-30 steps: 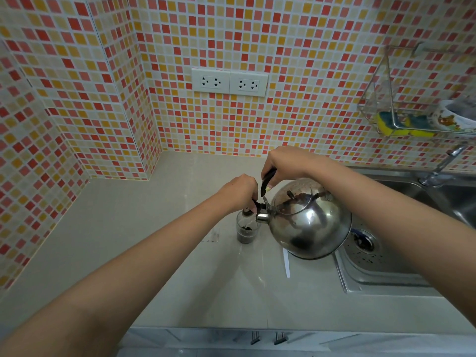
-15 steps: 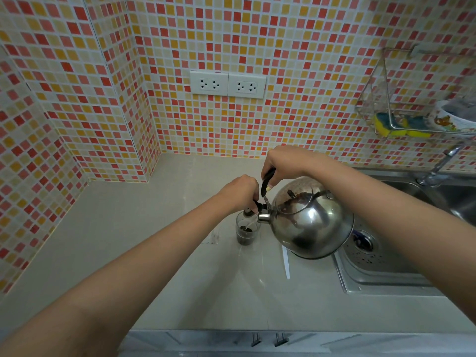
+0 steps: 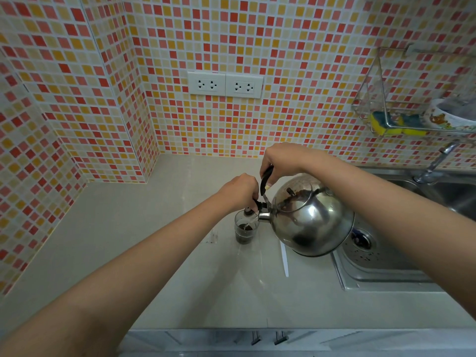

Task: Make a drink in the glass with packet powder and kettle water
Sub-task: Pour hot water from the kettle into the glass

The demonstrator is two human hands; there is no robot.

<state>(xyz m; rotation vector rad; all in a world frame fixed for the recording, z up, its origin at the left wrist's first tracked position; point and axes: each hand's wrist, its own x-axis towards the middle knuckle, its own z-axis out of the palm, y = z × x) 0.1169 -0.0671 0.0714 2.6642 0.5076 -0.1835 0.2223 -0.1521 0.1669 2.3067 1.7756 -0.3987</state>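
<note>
1. Table point(image 3: 159, 243) carries the glass, with a sink point(image 3: 386, 269) at its right.
2. Kettle point(image 3: 313, 217) hangs tilted, spout over the glass.
3. Right hand point(image 3: 280, 158) grips the kettle's black handle.
4. Left hand point(image 3: 240, 189) pinches the spout cap.
5. Glass point(image 3: 244, 229) holds dark liquid, just left of the kettle.

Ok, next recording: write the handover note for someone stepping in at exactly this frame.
Right hand grips the black handle of the steel kettle, tilted with its spout over the glass.
Left hand holds the spout cap lever open with its fingers.
Glass stands on the counter beside the sink, with dark liquid in its lower part.
Done: powder seems in, water pouring.
Left: finish filling, set kettle down. No packet or spoon visible.
</note>
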